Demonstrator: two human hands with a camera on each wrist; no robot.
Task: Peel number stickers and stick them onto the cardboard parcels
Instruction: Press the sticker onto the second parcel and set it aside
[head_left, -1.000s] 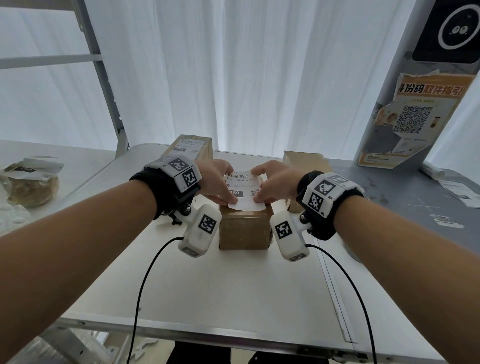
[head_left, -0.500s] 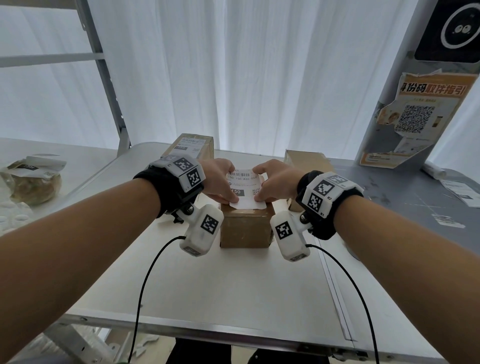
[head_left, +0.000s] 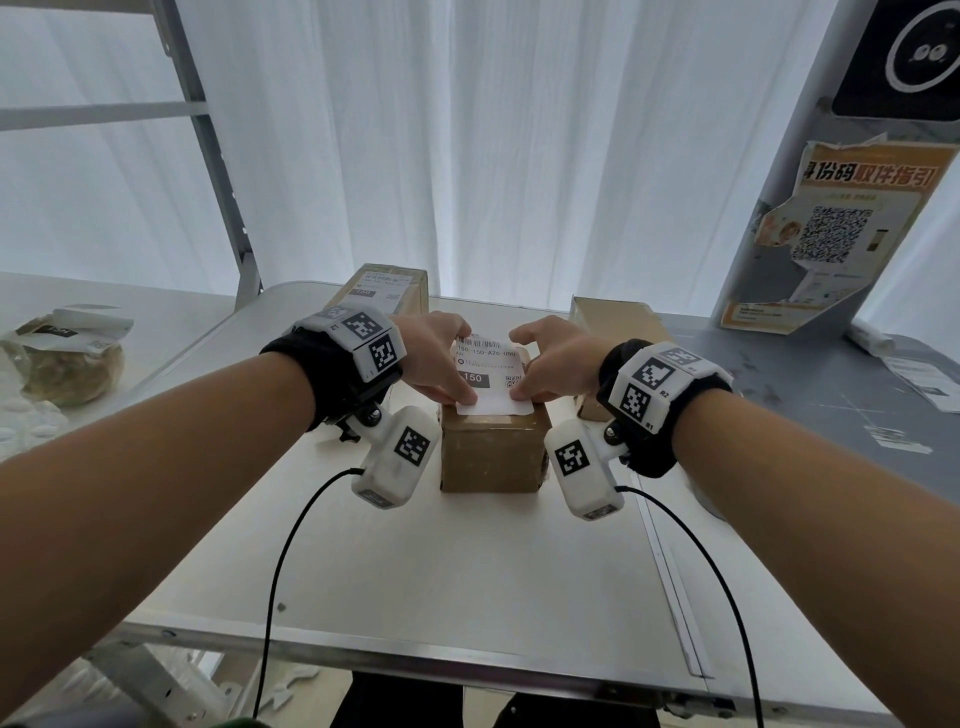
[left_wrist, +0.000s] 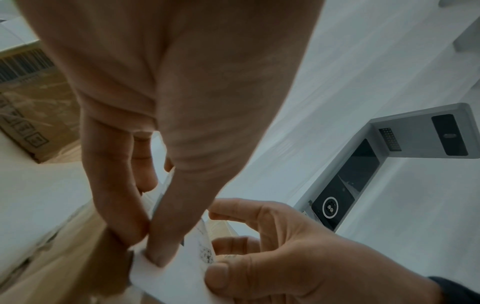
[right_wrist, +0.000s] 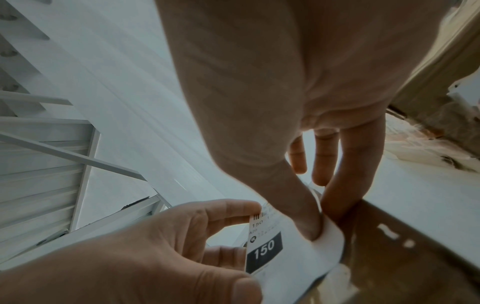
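A white number sticker (head_left: 488, 376) printed "150" lies over the top of a small cardboard parcel (head_left: 493, 457) in the middle of the table. My left hand (head_left: 452, 369) pinches its left edge and my right hand (head_left: 530, 366) pinches its right edge, with both thumbs on the near corners. The left wrist view shows the thumb and forefinger of my left hand (left_wrist: 153, 251) closed on the sticker (left_wrist: 179, 275). Seen from the right wrist, my right hand (right_wrist: 320, 224) pinches the sticker (right_wrist: 288, 255) against the parcel (right_wrist: 394, 257). The far end of the sticker stands slightly raised.
A labelled parcel (head_left: 387, 291) stands at the back left and a plain carton (head_left: 613, 327) at the back right. A wrapped bag (head_left: 67, 358) lies on the side table to the left. A grey kiosk with an orange poster (head_left: 841, 234) rises on the right.
The sticker has come down flatter over the parcel top, and both hands have stayed on its side edges.
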